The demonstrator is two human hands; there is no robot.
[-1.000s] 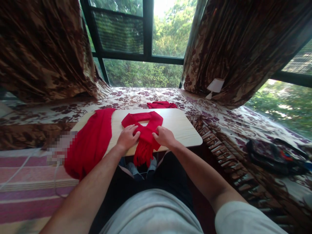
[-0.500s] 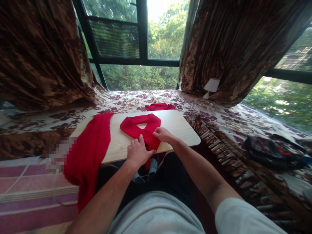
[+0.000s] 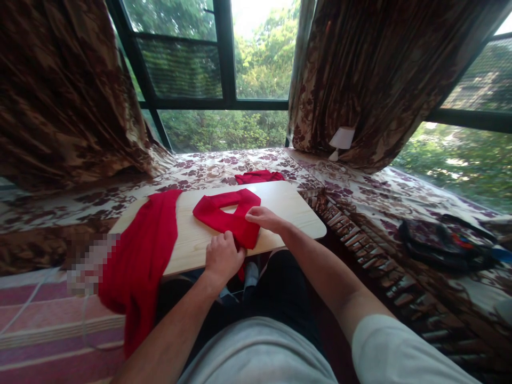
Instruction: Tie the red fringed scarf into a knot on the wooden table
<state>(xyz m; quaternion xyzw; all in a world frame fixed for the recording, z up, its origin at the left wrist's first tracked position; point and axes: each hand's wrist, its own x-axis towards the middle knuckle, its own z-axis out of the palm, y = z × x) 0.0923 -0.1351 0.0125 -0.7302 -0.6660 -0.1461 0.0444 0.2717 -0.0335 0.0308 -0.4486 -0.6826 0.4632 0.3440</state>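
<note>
A band of red cloth lies on a light wooden table, bent into a loop whose sides cross toward me. A small patch of wood shows through the loop. My left hand is closed at the table's near edge, fingers curled on the cloth's near end. Some red fabric hangs below that edge, partly hidden by this hand. My right hand pinches the cloth's right side, thumb and forefinger together. Left of the loop, a larger red cloth drapes over the table's left end and down its near side.
Another folded red cloth lies beyond the table on a flowered cover. To the right are a dark bag and a small white lamp. Striped bedding lies at lower left. Windows and patterned curtains stand behind.
My left hand has drawn its spread thumb and fingers together, closing on the cloth's near end. My right hand keeps its pinch. The view has shifted slightly to the right.
</note>
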